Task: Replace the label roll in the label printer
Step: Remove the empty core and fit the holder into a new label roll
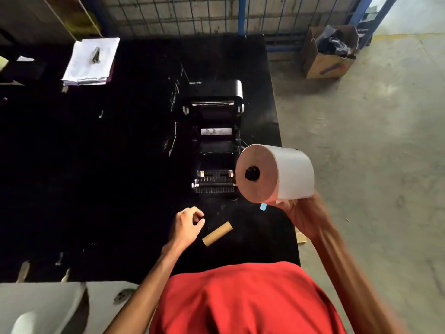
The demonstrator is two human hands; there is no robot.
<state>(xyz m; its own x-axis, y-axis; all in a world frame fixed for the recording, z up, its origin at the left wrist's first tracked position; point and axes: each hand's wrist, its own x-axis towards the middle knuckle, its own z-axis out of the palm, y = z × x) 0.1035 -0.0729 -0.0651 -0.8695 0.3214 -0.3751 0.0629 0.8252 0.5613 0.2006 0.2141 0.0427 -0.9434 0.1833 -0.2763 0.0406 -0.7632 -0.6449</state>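
The right hand [297, 210] grips 1 full white label roll [277, 173] from below, lifted just right of the open label printer [216, 141] on the black table [96, 165]. The left hand [189, 222], fingers loosely curled and empty, hovers beside 1 bare cardboard core [217, 233] near the printer's front.

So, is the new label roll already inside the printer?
No, the right hand holds the label roll in the air beside the open printer.

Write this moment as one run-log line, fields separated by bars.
printer: lid open | new label roll: held in right hand | empty core: on table | left hand: beside core, empty
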